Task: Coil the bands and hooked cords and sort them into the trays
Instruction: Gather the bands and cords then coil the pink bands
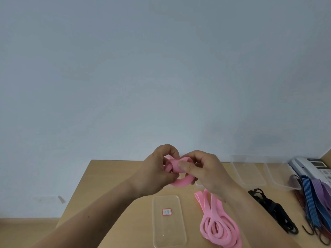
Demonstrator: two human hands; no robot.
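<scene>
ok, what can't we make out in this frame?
Head view:
pink band: number of coils hidden by the fingers of the left hand and right hand.
tray label: print too small to read.
hooked cords: cut off by the right edge, count unclear.
loose pink bands: lower loops cut off by the bottom edge.

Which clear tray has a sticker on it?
The nearest tray, left of the loose pink bands: it has a red-edged sticker; the two far trays show none.
</scene>
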